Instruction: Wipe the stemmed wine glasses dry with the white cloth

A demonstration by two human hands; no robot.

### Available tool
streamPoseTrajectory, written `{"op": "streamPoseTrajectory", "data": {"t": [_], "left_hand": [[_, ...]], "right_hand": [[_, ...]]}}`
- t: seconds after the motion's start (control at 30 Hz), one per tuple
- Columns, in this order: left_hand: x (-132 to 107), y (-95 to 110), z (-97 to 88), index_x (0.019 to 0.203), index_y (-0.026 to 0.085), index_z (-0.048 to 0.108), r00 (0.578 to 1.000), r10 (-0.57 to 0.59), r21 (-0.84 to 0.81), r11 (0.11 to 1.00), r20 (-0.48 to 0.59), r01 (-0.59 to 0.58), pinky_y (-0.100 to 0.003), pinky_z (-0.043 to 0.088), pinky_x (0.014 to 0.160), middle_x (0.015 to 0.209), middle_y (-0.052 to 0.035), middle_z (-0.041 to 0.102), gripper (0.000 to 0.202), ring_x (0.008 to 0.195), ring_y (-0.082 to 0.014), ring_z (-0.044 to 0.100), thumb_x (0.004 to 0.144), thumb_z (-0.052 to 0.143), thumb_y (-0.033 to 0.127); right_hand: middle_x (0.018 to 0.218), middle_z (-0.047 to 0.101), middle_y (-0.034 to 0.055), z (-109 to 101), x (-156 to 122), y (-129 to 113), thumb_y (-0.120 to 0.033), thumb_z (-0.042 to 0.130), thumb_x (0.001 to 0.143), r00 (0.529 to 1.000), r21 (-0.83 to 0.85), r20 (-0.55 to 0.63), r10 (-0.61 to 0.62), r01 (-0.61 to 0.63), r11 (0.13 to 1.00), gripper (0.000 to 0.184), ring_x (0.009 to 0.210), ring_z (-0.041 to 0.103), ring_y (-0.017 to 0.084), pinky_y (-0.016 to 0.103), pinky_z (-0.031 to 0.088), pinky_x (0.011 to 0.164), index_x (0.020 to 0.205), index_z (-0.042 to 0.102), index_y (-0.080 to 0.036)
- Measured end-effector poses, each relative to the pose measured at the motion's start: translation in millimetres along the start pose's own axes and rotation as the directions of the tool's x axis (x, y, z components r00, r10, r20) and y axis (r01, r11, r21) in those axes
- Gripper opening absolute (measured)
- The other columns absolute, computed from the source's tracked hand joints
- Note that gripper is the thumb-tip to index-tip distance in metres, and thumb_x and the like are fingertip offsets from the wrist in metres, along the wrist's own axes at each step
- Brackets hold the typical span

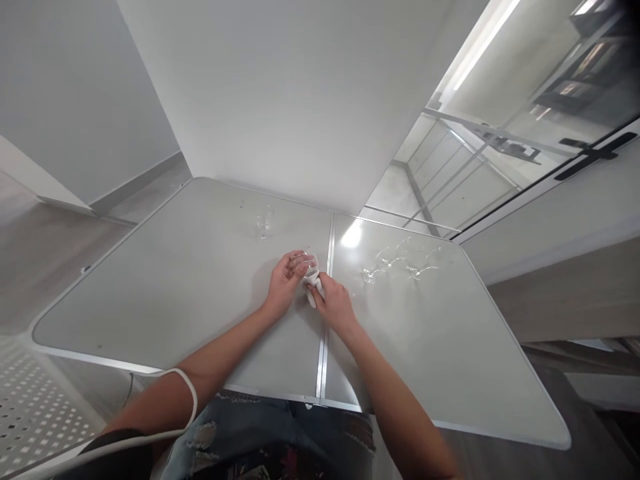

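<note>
My left hand is curled around a clear wine glass held over the middle of a grey table. My right hand is closed on a small white cloth, which is pressed against the glass. Both hands meet right at the seam between the table's two halves.
Another clear glass stands upright at the back of the left half. Two glasses lie on their sides on the right half. A white wall rises behind the table, and a glass partition stands at the right. A white cable loops over my left forearm.
</note>
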State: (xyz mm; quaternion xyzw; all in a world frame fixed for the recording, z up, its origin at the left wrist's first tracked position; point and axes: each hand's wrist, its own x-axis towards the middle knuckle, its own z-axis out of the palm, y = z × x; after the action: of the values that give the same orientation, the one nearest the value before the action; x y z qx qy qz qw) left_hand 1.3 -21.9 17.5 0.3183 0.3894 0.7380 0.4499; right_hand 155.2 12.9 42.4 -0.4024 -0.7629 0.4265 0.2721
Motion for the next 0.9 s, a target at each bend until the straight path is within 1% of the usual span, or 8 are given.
{"op": "streamPoseTrajectory", "data": {"t": [0.07, 0.17, 0.27, 0.33, 0.43, 0.53, 0.77, 0.9], "left_hand": [[0.6, 2.9, -1.3, 0.118, 0.017, 0.065, 0.996, -0.076, -0.080, 0.994, 0.042, 0.079, -0.041, 0.055, 0.094, 0.121, -0.0153, 0.071, 0.046, 0.103, -0.0255, 0.072, 0.085, 0.075, 0.047], [-0.8, 9.8, 0.3, 0.115, 0.015, 0.068, 0.975, -0.173, -0.183, 0.963, 0.136, 0.197, -0.042, 0.055, 0.093, 0.120, -0.0159, 0.072, 0.042, 0.102, -0.0264, 0.072, 0.088, 0.071, 0.047], [-4.3, 13.3, 3.8, 0.115, 0.016, 0.068, 0.988, -0.108, -0.150, 0.981, 0.114, 0.124, -0.039, 0.057, 0.089, 0.119, -0.0151, 0.072, 0.042, 0.100, -0.0250, 0.072, 0.089, 0.069, 0.050], [-7.2, 12.0, 4.8, 0.121, 0.017, 0.064, 0.995, 0.032, -0.049, 0.998, 0.097, -0.028, -0.039, 0.056, 0.089, 0.118, -0.0151, 0.071, 0.047, 0.100, -0.0241, 0.072, 0.089, 0.069, 0.051], [-10.2, 6.8, 2.7, 0.132, 0.020, 0.056, 0.965, 0.240, 0.089, 0.964, 0.103, -0.249, -0.041, 0.054, 0.096, 0.124, -0.0156, 0.068, 0.052, 0.105, -0.0235, 0.070, 0.090, 0.069, 0.048], [-10.2, 2.4, -0.6, 0.136, 0.022, 0.052, 0.935, 0.340, 0.157, 0.923, 0.096, -0.352, -0.041, 0.054, 0.097, 0.128, -0.0156, 0.064, 0.051, 0.106, -0.0228, 0.069, 0.093, 0.065, 0.047], [-9.2, 2.1, -0.2, 0.138, 0.022, 0.051, 0.907, 0.405, 0.213, 0.882, 0.114, -0.420, -0.041, 0.055, 0.093, 0.127, -0.0146, 0.062, 0.053, 0.102, -0.0221, 0.067, 0.094, 0.061, 0.051], [-9.6, 5.7, 0.7, 0.136, 0.021, 0.051, 0.911, 0.396, 0.203, 0.888, 0.118, -0.412, -0.042, 0.054, 0.095, 0.126, -0.0152, 0.062, 0.055, 0.101, -0.0226, 0.067, 0.093, 0.060, 0.055]], "right_hand": [[0.075, 0.061, 0.0027, 2.9, -0.2, 4.0, -0.052, 0.062, 0.089, 0.987, 0.206, 0.144, 0.066, -0.096, 0.974, 0.032, 0.068, 0.056, 0.018, 0.028, 0.045, 0.064, 0.088, 0.062, -0.020], [0.069, 0.059, 0.0007, 2.2, -0.4, 10.8, -0.060, 0.070, 0.082, 0.895, 0.548, 0.417, 0.160, -0.388, 0.741, 0.042, 0.056, 0.052, 0.014, 0.026, 0.043, 0.054, 0.086, 0.062, -0.019], [0.073, 0.062, 0.0010, 0.7, 0.1, 9.1, -0.051, 0.083, 0.072, 0.848, 0.632, 0.501, 0.171, -0.493, 0.598, 0.042, 0.058, 0.054, 0.013, 0.025, 0.044, 0.055, 0.090, 0.065, -0.018], [0.081, 0.066, 0.0023, 1.5, 0.8, 3.3, -0.042, 0.087, 0.068, 0.869, 0.611, 0.470, 0.154, -0.447, 0.653, 0.043, 0.066, 0.059, 0.014, 0.026, 0.047, 0.062, 0.097, 0.067, -0.018], [0.081, 0.065, 0.0010, 5.3, 2.0, -4.7, -0.041, 0.083, 0.073, 0.961, 0.447, 0.251, 0.116, -0.222, 0.867, 0.036, 0.071, 0.057, 0.016, 0.027, 0.046, 0.066, 0.096, 0.068, -0.018], [0.075, 0.061, -0.0006, 11.1, 2.2, -5.9, -0.046, 0.077, 0.078, 0.990, 0.303, 0.095, 0.100, -0.124, 0.945, 0.032, 0.069, 0.053, 0.015, 0.025, 0.043, 0.062, 0.092, 0.068, -0.018], [0.068, 0.059, -0.0009, 22.2, -1.6, -2.1, -0.055, 0.081, 0.072, 0.952, 0.525, 0.207, 0.226, -0.303, 0.795, 0.045, 0.058, 0.049, 0.012, 0.023, 0.036, 0.051, 0.092, 0.068, -0.016], [0.067, 0.060, 0.0004, 22.0, 0.1, -0.7, -0.059, 0.082, 0.069, 0.926, 0.655, 0.237, 0.293, -0.375, 0.656, 0.049, 0.059, 0.052, 0.012, 0.023, 0.042, 0.052, 0.085, 0.067, -0.016]]}}
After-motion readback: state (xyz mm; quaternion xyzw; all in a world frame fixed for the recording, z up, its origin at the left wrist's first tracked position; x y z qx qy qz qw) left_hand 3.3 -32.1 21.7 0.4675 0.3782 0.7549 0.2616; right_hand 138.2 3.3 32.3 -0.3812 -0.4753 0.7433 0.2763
